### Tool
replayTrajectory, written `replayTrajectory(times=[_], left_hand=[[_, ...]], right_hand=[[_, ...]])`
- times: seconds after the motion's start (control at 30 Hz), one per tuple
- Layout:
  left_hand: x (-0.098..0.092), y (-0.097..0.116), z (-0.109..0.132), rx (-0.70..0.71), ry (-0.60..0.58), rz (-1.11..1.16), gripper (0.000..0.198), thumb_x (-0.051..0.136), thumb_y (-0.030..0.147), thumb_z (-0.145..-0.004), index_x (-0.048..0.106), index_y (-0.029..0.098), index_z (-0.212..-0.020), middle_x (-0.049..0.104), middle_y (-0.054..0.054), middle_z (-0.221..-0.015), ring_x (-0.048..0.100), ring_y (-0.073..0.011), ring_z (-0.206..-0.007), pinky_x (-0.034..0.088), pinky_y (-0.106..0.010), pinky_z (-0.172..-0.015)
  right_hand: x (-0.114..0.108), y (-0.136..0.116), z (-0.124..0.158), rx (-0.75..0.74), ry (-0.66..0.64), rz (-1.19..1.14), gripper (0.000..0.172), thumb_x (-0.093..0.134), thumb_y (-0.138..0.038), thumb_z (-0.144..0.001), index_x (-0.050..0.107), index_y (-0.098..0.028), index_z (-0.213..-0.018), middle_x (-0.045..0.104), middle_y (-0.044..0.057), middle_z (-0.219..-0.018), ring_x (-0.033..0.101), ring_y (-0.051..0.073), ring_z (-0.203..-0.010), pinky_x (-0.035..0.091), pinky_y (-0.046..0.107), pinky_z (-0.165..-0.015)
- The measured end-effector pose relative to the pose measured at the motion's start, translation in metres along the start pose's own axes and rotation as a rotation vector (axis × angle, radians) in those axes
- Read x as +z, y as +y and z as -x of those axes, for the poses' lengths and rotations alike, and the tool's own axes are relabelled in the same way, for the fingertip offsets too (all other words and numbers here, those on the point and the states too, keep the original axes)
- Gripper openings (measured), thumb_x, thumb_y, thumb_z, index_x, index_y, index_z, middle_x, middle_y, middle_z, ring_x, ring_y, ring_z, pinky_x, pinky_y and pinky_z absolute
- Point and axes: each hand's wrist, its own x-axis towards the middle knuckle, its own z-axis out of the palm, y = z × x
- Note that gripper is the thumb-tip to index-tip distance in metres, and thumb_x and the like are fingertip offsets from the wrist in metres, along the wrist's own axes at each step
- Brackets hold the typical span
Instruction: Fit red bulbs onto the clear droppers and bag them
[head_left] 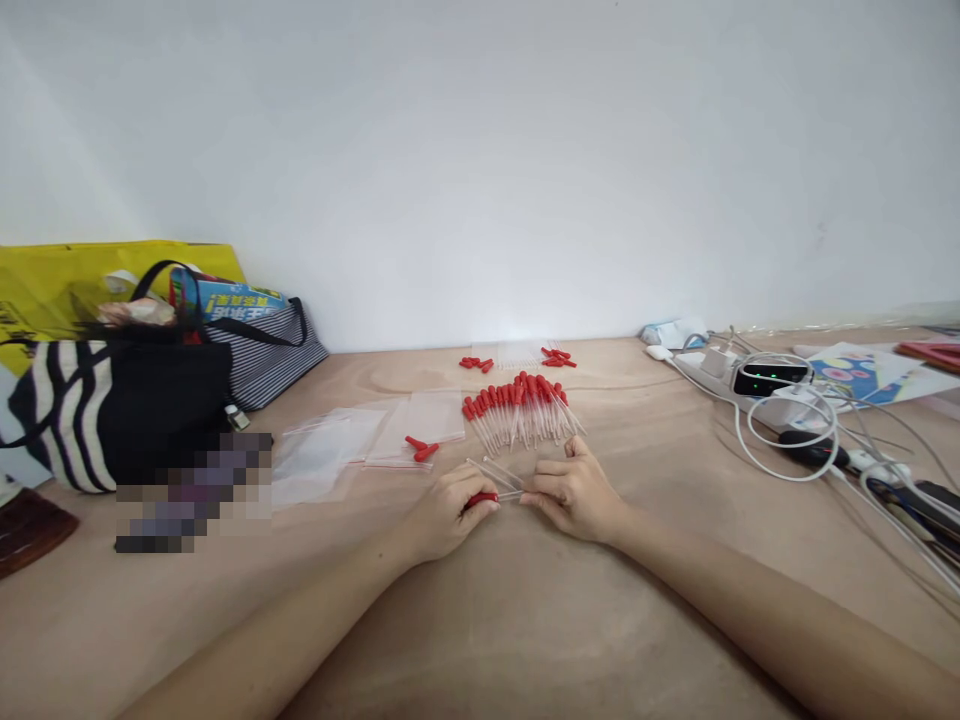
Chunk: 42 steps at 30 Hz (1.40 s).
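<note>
My left hand (451, 510) is closed around a red rubber dropper bulb (481, 499). A clear dropper tube (511, 495) is pinched between the thumb and fingers of my right hand (577, 492). The tube's left end meets the bulb's mouth; how deep it sits inside I cannot tell. Just behind my fingers lie a few loose clear tubes (487, 468), partly hidden. Beyond them spreads a pile of droppers (517, 400), red bulbs toward the wall and clear tips toward me. A few loose red bulbs (422, 449) rest on a plastic bag left of the pile.
Clear plastic bags (322, 450) lie on the left. Near the wall are more red bulbs (474, 363), others (558, 357) on the right, and bare tubes (517, 355) between. Cloth bags (142, 410) stand at far left. A power strip (716, 368) and white cables (787, 475) occupy the right.
</note>
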Motion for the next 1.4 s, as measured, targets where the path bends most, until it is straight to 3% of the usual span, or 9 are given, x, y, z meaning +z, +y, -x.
replayTrajectory(times=[1.03, 1.23, 1.4], left_hand=[[0.004, -0.001, 0.003, 0.111, 0.01, -0.05, 0.018, 0.041, 0.022, -0.085, 0.052, 0.016, -0.072, 0.054, -0.004, -0.07, 0.048, -0.0158, -0.067, 0.039, -0.028, -0.062], [0.003, 0.0, 0.001, 0.1, 0.01, -0.038, 0.017, 0.042, 0.021, -0.084, 0.053, 0.015, -0.073, 0.055, -0.005, -0.071, 0.049, -0.0161, -0.068, 0.04, -0.028, -0.063], [0.0, 0.0, -0.001, 0.037, 0.017, -0.034, 0.014, 0.045, 0.022, -0.083, 0.054, 0.016, -0.073, 0.057, -0.004, -0.071, 0.05, -0.0157, -0.068, 0.04, -0.027, -0.062]], right_hand=[[0.007, -0.016, -0.005, -0.044, 0.043, 0.04, 0.031, 0.038, -0.022, -0.086, 0.06, -0.016, -0.064, 0.054, -0.001, -0.059, 0.032, 0.008, -0.051, 0.017, 0.03, -0.064], [0.009, -0.017, -0.008, -0.025, 0.027, 0.024, 0.03, 0.038, -0.024, -0.087, 0.062, -0.017, -0.069, 0.056, 0.0, -0.061, 0.035, 0.009, -0.052, 0.017, 0.03, -0.065], [-0.003, -0.01, -0.007, 0.0, 0.0, 0.05, 0.027, 0.04, -0.031, -0.088, 0.064, -0.02, -0.08, 0.059, 0.0, -0.068, 0.043, 0.01, -0.06, 0.017, 0.03, -0.065]])
